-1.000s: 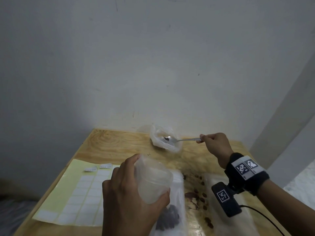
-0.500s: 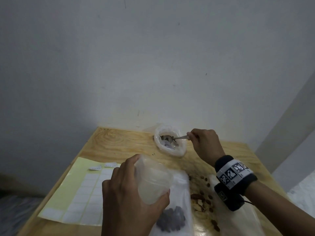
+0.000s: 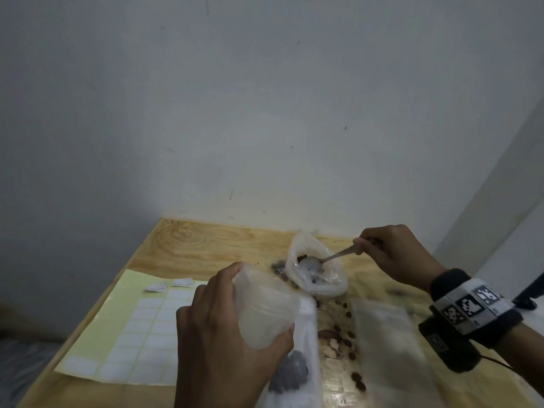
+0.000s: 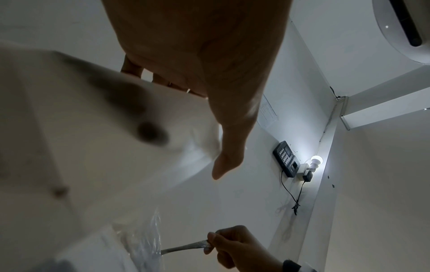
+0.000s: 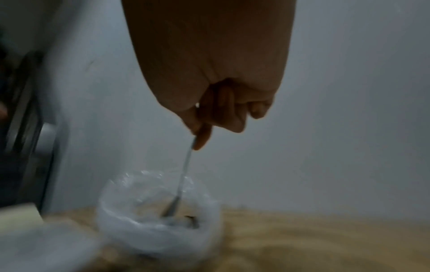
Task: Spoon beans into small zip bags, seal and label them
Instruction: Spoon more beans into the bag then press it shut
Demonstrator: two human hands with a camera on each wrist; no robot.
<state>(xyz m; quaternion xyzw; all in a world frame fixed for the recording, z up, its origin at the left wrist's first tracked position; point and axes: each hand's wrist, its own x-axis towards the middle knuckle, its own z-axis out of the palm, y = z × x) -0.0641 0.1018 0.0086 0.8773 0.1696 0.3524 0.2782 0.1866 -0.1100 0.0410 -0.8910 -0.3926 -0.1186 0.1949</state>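
My right hand (image 3: 396,254), its grip clamped on the spoon (image 3: 329,257), has dipped the bowl into the bean bag (image 3: 316,269); my left hand (image 3: 223,334) holds the zip bag (image 3: 265,307) open just beside it, awaiting beans.

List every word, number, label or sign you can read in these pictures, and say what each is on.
None can be read.
Two peeled labels on the label sheet: handwriting, too small and blurred.
Right wristband: black-and-white square code markers, no letters.
Wall keypad device: keys too small to read.
Paper notice on the wall: print too small.
Zip bag in the left hand: no print visible.
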